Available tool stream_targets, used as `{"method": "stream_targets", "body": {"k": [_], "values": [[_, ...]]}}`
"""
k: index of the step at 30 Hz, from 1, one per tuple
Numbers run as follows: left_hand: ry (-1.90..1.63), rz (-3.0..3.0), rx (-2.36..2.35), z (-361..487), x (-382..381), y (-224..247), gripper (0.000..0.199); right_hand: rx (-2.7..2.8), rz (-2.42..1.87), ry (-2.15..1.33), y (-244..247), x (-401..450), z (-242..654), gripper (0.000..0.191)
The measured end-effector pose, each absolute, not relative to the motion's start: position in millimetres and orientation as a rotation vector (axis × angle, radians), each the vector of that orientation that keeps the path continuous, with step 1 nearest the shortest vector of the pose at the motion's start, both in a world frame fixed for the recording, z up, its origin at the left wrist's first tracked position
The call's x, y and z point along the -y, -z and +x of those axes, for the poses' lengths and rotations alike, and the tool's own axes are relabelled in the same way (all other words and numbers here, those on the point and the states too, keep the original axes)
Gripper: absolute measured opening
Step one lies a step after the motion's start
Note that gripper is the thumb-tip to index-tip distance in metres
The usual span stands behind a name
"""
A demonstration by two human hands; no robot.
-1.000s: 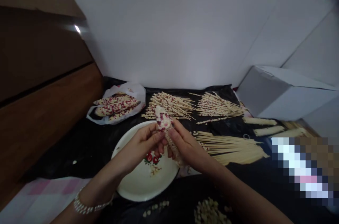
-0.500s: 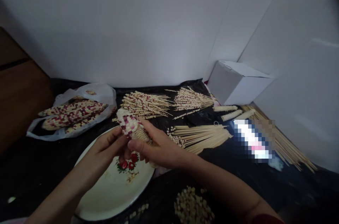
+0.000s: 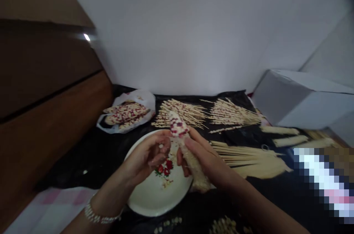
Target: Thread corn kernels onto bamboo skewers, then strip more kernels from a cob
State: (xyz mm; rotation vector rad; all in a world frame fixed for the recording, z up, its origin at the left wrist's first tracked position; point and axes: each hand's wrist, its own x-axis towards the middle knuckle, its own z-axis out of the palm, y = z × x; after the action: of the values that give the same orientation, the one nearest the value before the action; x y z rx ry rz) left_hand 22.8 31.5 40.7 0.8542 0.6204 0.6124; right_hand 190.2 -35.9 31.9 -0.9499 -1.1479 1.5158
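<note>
Head view: my right hand (image 3: 206,160) has its fingers (image 3: 193,144) clamped around the middle of a corn cob (image 3: 190,156), which stands tilted above an enamel plate (image 3: 163,202) with a red flower print. The cob's upper end bears white and dark red kernels; its lower part looks pale and rough. My left hand (image 3: 145,156), wearing a beaded bracelet (image 3: 102,214), has its fingers (image 3: 159,158) curled together just beside the cob's upper end; I cannot tell whether they touch it. Beyond lie kernel-threaded bamboo skewers (image 3: 182,114) on a black plastic sheet (image 3: 83,175), near a plastic bag (image 3: 143,103) of speckled cobs. A bundle of bare skewers (image 3: 254,162) lies right of my hands, and loose kernels (image 3: 224,226) lie nearest me.
</note>
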Motion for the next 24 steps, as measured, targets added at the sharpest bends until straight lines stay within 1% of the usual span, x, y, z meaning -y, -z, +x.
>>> {"method": "stream_targets", "body": {"k": [3,11,17,21,24], "values": [[-0.572,0.887,-0.554,18,-27,-44,0.011,1.064,-0.988,-1.501,-32,36,184,0.048],[-0.570,1.035,-0.576,15,-14,-43,0.007,1.202,-1.108,-1.463,-34,39,179,0.051],[-0.555,1.022,-0.560,16,-15,-41,0.015,1.077,-1.050,-1.559,-26,37,171,0.054],[-0.537,1.002,-0.556,14,-15,-39,0.014,1.086,-1.017,-1.612,-28,38,168,0.054],[-0.547,0.993,-0.545,15,-15,-38,0.012,1.171,-1.058,-1.518,-28,40,168,0.055]]}}
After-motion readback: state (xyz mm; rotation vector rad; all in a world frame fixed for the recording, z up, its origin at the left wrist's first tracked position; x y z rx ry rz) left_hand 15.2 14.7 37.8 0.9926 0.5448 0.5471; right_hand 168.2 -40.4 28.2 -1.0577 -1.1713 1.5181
